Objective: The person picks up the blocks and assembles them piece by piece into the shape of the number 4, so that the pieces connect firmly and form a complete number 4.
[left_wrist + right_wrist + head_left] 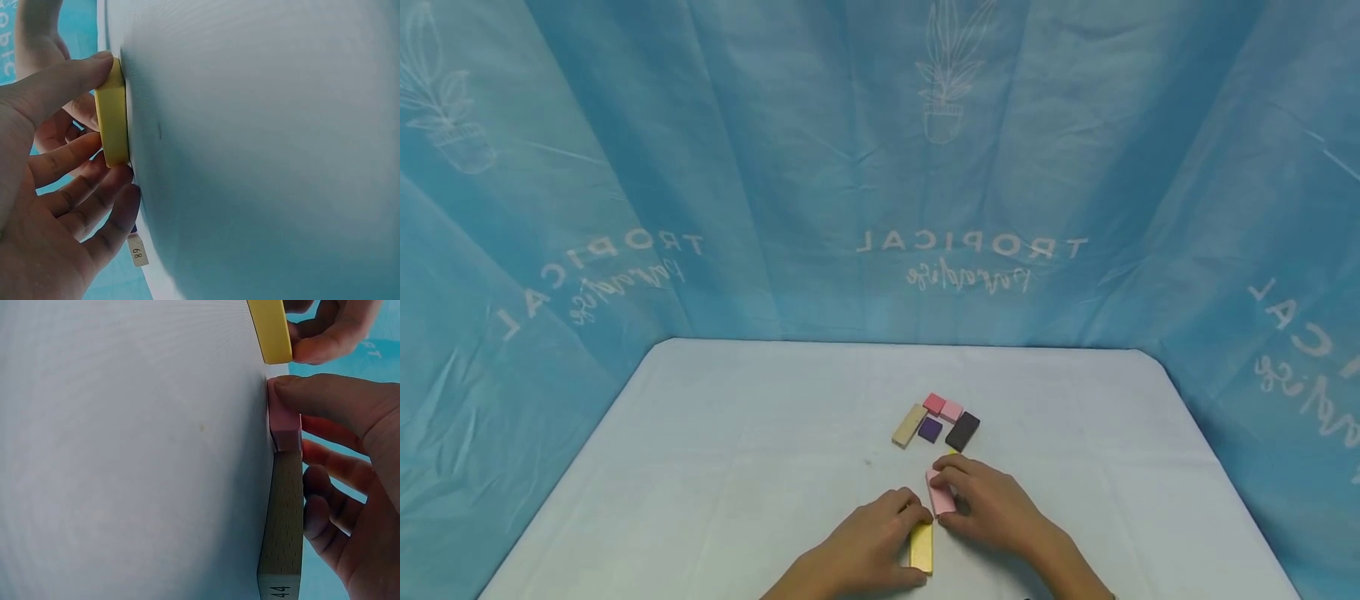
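Desk [760, 467], white-topped, carries a handful of small blocks, with both of the person's hands working at its near side. The left hand [868, 546] has its grip partly closed on a yellow block [921, 550], thumb at the near end and forefinger at the far end, the other fingers loosely bent. Just beyond it and slightly right, a pink block [940, 495] sits between the thumb and fingers of the right hand [992, 510], whose grip is likewise only part closed. From the right wrist, a small gap separates the two held blocks, and a brownish block [282, 519] marked 44 appears to meet the pink one end to end. Farther off stands a loose cluster: tan block [909, 426] at left, purple block [930, 430] in the middle, black block [962, 432] at right, and at the far side a red block [934, 404] beside a pale pink block [951, 412]. Blue curtain [970, 183] hangs behind.
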`<state>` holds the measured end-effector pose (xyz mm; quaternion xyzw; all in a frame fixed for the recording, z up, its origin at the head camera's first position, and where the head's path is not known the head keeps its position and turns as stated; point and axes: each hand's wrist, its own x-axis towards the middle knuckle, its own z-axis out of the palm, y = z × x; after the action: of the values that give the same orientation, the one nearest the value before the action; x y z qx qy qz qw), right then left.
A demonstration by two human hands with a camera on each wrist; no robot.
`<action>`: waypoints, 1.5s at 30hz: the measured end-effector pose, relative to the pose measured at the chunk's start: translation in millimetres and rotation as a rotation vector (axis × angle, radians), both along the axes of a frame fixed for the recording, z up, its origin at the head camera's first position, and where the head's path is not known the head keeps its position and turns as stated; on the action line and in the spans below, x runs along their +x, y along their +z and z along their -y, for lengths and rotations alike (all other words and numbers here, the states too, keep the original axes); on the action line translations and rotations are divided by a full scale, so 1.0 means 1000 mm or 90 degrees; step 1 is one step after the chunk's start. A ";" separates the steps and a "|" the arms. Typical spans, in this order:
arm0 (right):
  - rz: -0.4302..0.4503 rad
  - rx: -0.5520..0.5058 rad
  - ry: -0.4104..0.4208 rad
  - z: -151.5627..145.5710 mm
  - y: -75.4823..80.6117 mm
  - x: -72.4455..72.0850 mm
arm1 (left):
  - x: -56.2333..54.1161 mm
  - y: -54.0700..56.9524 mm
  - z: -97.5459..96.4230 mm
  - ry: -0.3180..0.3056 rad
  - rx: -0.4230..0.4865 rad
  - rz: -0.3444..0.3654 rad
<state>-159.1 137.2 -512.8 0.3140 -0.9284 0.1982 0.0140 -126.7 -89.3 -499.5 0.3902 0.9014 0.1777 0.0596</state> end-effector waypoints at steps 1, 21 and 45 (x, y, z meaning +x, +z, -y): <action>0.000 0.002 -0.002 0.000 0.000 0.000 | 0.000 0.000 0.000 0.003 -0.003 0.008; 0.000 0.001 -0.008 0.001 -0.001 -0.001 | -0.019 0.006 0.002 0.031 0.038 0.034; 0.029 0.010 -0.008 0.000 -0.002 -0.001 | -0.073 0.026 0.000 0.070 0.058 -0.044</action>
<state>-160.3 137.0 -514.9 0.3035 -0.9321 0.1976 -0.0085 -199.8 -89.1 -473.8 0.3481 0.9141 0.2081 0.0008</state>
